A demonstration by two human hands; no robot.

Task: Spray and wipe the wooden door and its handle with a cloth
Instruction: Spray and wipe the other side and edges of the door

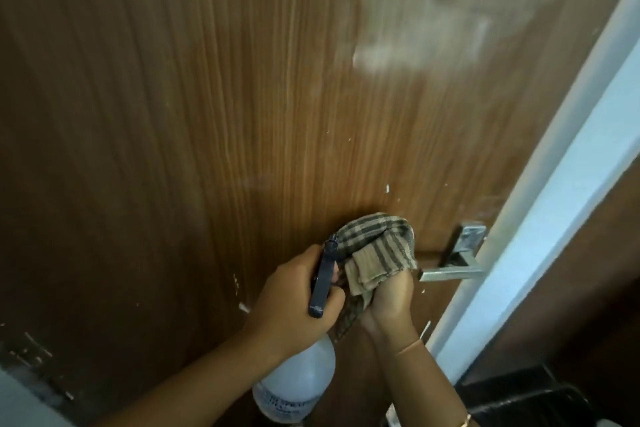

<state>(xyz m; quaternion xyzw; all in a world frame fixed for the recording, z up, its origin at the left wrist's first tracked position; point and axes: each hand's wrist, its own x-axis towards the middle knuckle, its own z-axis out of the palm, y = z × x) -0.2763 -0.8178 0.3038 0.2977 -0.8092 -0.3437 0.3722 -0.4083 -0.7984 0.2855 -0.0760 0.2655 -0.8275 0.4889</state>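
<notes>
- Cloth (377,250) location?
- Bunched in right hand (388,302), fingers curled round the lower folds. Up at door (173,114), just left of handle (450,274). Contact with wood: cannot tell.
- Handling?
- Soft, limp, light. Loose tail hanging below the fist. Best wadded in the palm with a flat pad forward; otherwise likely to snag on the lever end.
- Bottle (298,381)?
- In left hand (294,291), wrapped round the neck under dark trigger head (323,277). Finger on trigger: hidden. Translucent plastic, fill level unreadable, so weight unknown; probably moderate. Smooth body, slippery if wet. Neck hold looks right, no need to shift.
- Handle itself?
- Metal lever on a square plate, rigid, hard-edged. Wrap cloth round the bar and draw along it. Expect dip under load, so light pressure.
- Door surface?
- Stiff veneer, pale flecks near cloth, chipped at lower left. Pale patch upper right: spray or glare, unclear. Go easy over the chips.
</notes>
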